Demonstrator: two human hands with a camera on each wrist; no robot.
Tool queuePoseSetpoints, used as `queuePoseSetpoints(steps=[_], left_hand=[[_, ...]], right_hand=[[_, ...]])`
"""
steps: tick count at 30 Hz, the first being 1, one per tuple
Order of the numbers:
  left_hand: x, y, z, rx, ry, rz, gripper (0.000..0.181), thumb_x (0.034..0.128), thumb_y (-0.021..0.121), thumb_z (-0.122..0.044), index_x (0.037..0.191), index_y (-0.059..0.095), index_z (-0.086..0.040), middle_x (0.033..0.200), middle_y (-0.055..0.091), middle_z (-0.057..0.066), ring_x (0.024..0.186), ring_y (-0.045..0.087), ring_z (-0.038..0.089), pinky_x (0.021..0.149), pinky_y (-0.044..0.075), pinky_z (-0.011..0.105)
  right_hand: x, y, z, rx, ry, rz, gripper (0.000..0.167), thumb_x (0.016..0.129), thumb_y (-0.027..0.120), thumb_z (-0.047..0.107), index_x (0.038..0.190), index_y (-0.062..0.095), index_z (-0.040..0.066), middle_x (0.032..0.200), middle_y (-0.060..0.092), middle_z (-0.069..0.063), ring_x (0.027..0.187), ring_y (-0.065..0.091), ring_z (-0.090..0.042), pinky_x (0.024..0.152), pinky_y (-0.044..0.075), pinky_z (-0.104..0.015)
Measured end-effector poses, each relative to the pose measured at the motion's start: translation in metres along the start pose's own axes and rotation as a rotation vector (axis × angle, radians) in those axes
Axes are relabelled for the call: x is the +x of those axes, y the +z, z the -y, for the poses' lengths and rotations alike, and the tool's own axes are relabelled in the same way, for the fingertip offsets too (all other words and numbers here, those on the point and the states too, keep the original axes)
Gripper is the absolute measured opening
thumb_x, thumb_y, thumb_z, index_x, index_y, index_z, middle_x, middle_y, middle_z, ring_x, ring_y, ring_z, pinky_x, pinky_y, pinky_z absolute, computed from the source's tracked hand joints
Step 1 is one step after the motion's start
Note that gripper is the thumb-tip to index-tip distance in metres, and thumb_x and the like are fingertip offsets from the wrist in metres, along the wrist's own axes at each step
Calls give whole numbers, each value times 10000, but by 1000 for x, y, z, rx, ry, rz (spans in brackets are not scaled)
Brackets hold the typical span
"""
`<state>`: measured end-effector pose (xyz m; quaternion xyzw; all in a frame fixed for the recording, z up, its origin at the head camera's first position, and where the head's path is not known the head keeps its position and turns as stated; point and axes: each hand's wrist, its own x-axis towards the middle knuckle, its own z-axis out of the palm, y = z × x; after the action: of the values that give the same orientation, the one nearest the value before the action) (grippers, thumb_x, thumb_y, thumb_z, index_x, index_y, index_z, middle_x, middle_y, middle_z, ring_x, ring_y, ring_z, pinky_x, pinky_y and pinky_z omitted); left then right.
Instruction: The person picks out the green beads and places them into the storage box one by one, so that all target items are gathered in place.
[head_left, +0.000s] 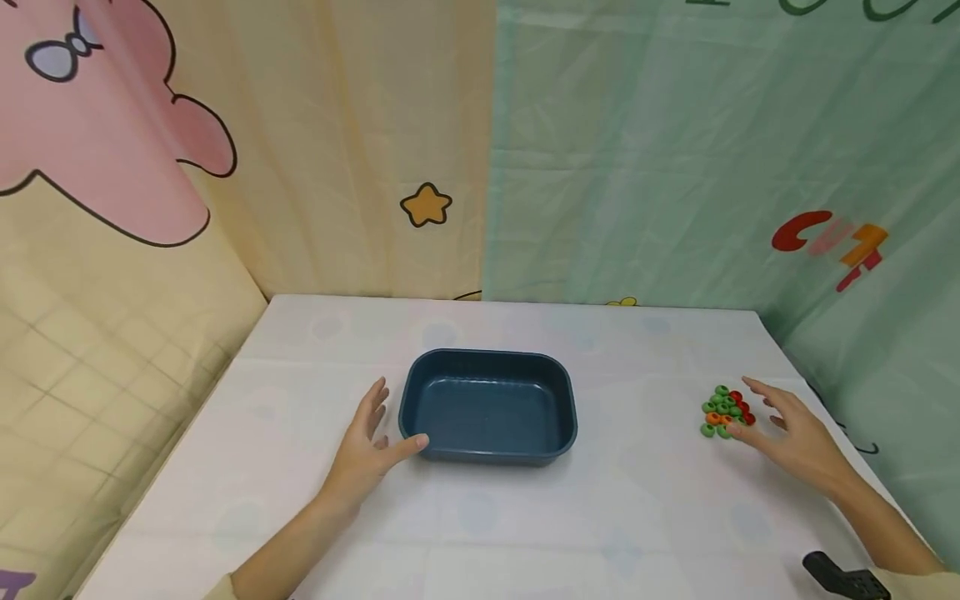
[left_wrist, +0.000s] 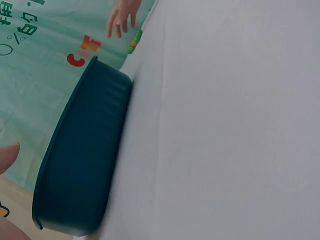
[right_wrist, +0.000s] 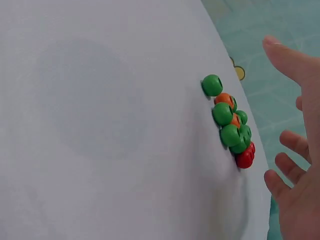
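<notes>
A dark blue rectangular basin (head_left: pixel 489 408) with rounded corners sits upright on the white-covered table. At its left side is my left hand (head_left: pixel 367 458), fingers loosely extended; the thumb overlaps the near-left corner in the head view, and whether it touches cannot be told. To the right lies a small cluster of beads (head_left: pixel 724 408), green, orange and red, with holes visible. My right hand (head_left: pixel 798 437) is spread just right of them, thumb and fingers apart, holding nothing. The right wrist view shows the green beads (right_wrist: pixel 230 135) beside that hand, not gripped.
A white patterned cloth (head_left: pixel 480 525) covers the table. Printed curtains (head_left: pixel 637 150) hang behind it and along both sides. A black strap-like object (head_left: pixel 847 575) is by the right wrist at the near right.
</notes>
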<state>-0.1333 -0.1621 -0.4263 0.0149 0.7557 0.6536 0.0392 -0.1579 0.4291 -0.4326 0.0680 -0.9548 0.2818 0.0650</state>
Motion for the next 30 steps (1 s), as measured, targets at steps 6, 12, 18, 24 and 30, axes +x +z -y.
queuePoseSetpoints(steps=[6, 12, 18, 24, 30], left_hand=[[-2, 14, 11, -249, -73, 2, 1063, 887, 808, -43, 1661, 80, -99, 1708, 97, 131, 1564, 102, 305, 1248, 211, 440], [-4, 22, 16, -346, -123, -18, 953, 931, 752, -33, 1652, 131, -86, 1705, 125, 81, 1556, 157, 259, 1210, 282, 351], [-5, 23, 15, -376, -120, -34, 900, 950, 722, -18, 1644, 150, -53, 1697, 160, 89, 1550, 182, 252, 1179, 330, 321], [-4, 26, 15, -395, -124, -45, 887, 944, 722, -5, 1638, 169, -43, 1692, 180, 92, 1544, 201, 249, 1167, 348, 298], [-6, 32, 16, -424, -122, -65, 867, 947, 704, 12, 1636, 179, -31, 1690, 192, 123, 1540, 214, 276, 1164, 355, 286]], right_hand=[[-8, 6, -10, 41, 49, 60, 795, 941, 791, 304, 1548, 386, -9, 1333, 513, -267, 1163, 529, -492, 752, 410, -22], [-7, 7, -15, 38, 15, 17, 705, 924, 814, 240, 1486, 468, -5, 1261, 541, -217, 1060, 597, -181, 753, 433, -30], [-8, 10, -18, 63, 10, 13, 533, 933, 800, 181, 1335, 575, -87, 1125, 630, -182, 905, 538, 79, 754, 456, -31], [-9, 13, -19, 31, 33, 11, 396, 939, 794, 205, 1206, 672, -61, 1042, 686, -128, 863, 561, 60, 711, 468, -62], [-10, 15, -23, -16, 41, -16, 328, 925, 802, 168, 1145, 692, -49, 950, 679, -63, 801, 559, 11, 656, 477, -118]])
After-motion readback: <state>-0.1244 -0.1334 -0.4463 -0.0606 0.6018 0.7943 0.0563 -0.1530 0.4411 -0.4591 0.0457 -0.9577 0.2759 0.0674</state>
